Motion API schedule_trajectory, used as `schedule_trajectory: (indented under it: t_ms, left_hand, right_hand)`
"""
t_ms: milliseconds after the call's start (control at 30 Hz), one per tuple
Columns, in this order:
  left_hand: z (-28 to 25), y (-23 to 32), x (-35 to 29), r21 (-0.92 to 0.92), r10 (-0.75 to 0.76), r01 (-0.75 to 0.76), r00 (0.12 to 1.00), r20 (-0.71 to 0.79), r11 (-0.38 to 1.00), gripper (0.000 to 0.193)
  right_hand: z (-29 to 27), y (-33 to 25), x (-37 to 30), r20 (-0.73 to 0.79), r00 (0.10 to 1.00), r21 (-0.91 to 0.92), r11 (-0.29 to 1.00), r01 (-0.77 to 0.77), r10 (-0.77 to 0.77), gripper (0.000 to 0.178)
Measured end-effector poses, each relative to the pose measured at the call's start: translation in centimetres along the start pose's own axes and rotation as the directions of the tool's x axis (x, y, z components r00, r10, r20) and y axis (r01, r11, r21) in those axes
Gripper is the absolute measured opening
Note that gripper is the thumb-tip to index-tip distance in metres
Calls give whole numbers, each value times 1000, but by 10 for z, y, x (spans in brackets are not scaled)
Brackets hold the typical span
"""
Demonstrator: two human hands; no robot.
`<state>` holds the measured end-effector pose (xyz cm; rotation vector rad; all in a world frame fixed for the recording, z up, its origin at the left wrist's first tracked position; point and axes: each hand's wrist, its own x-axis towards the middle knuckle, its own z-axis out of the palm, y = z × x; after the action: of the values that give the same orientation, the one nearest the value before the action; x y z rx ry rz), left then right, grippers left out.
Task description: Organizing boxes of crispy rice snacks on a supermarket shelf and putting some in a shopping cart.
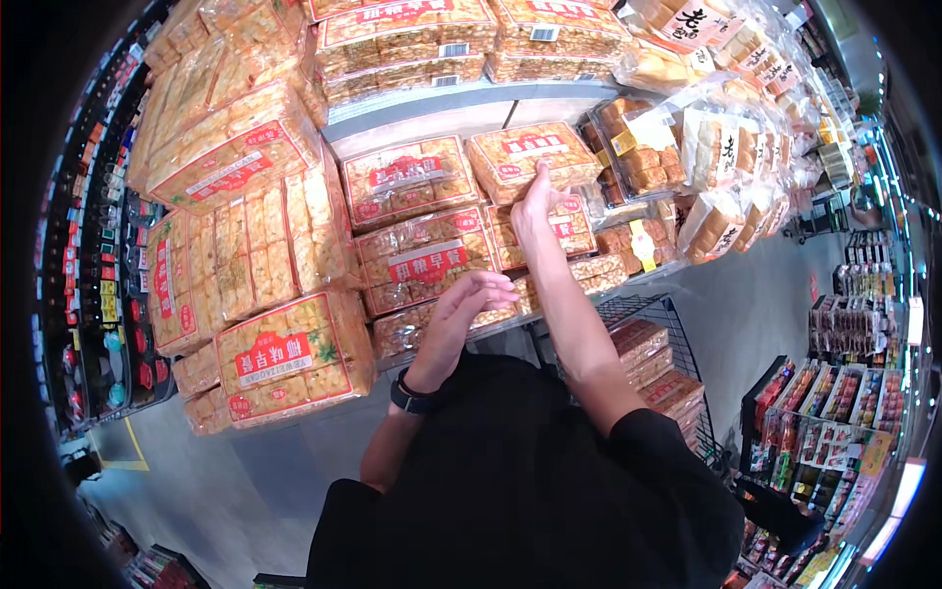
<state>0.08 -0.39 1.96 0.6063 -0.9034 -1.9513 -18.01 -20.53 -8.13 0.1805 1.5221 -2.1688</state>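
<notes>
My right hand (535, 211) is at the front edge of a clear-wrapped pack of golden baked snack bars (520, 169) with a red label. The thumb presses on the pack's top front, and the other fingers are partly hidden at its lower edge. This pack sits slightly tilted on top of another similar pack (574, 231). My left hand (459, 319), with a dark band on its wrist, hovers in front of the lower packs with fingers stretched out and holding nothing. Beside it is a stack of like packs (422, 260) with red labels.
Taller stacks of wrapped packs (285, 353) stand at left, and more packs (402, 39) fill the shelf behind. Bagged bread loaves (726, 157) are at right. Near my right elbow a black wire cart (677, 329) holds reddish-brown packs. Shelves of goods (834, 412) line the far right.
</notes>
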Motion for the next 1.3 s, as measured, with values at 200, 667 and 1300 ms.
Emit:
schedule_trajectory:
  t_ms: [200, 667, 1300]
  left_hand:
    - [-9, -6, -6, -18, 44, -45, 997, -57, 999, 26]
    - [1, -15, -4, -74, 13, -18, 997, -72, 997, 25]
    - [78, -80, 32, 29, -169, 168, 985, 29, 985, 30]
  right_hand:
    - [-27, 7, 45, 329, 819, -221, 881, -417, 470, 17]
    - [-20, 0, 21, 274, 760, -483, 768, -422, 589, 5]
    - [-252, -220, 46, 859, 344, -107, 790, -604, 379, 48]
